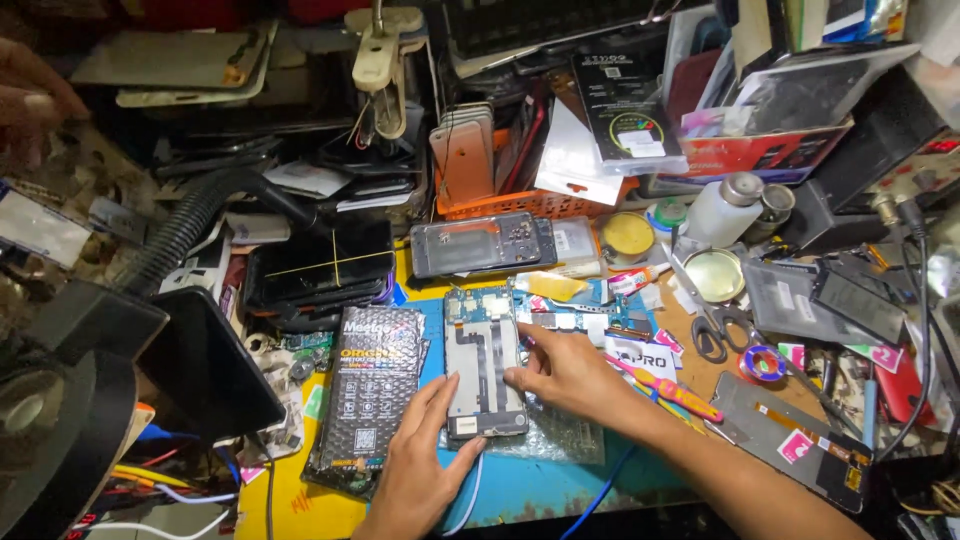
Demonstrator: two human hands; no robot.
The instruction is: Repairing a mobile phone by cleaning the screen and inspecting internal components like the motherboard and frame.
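Opened phone (pixel 484 365), back cover off, internals exposed, flat and lengthwise on the blue mat (pixel 560 480).

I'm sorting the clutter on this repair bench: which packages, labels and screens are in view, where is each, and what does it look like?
Dark flat packet: left of the left hand, black with orange and white print.
Black retail pack: upright at the back, rectangular, green-ringed circle.
Dark screen: left of centre, glossy black, thin yellow cross lines.
Pink-and-white stickers: right foreground, small squares on a grey panel.
Opened phone: under both hands, right hand touching.
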